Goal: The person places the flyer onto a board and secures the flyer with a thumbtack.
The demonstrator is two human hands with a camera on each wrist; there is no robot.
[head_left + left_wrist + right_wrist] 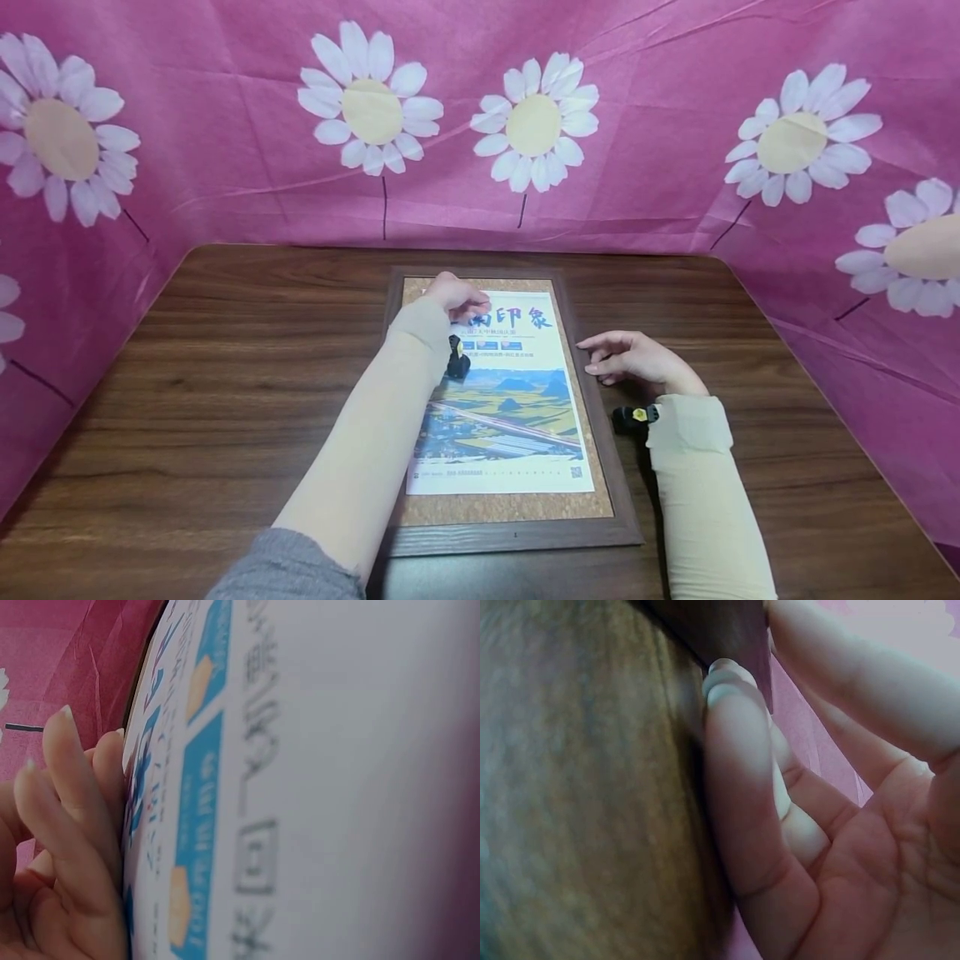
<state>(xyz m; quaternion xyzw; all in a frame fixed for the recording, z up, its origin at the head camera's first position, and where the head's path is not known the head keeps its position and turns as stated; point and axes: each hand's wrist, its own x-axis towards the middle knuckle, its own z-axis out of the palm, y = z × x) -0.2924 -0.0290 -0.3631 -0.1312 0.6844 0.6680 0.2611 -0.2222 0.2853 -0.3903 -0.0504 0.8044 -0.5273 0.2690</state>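
A poster [498, 417] with a landscape picture and printed characters lies on a cork board [517, 507] in a dark brown wooden frame. My left hand [453, 293] is over the poster's upper left corner, wrist bent and fingers pointing right. In the left wrist view its fingers [75, 817] bend loosely close to the paper [360, 750]; anything beneath the hand is hidden. At the frame's right side, my right hand [637, 358] holds the edge. The right wrist view shows fingertips against the dark frame edge [727, 630], with another finger higher up.
The board lies on a brown wood-grain table [225, 400]. Pink cloth [450, 208] with large white daisies rises behind it and at both sides. Each wrist carries a small black camera, and a dark cable runs along the right forearm.
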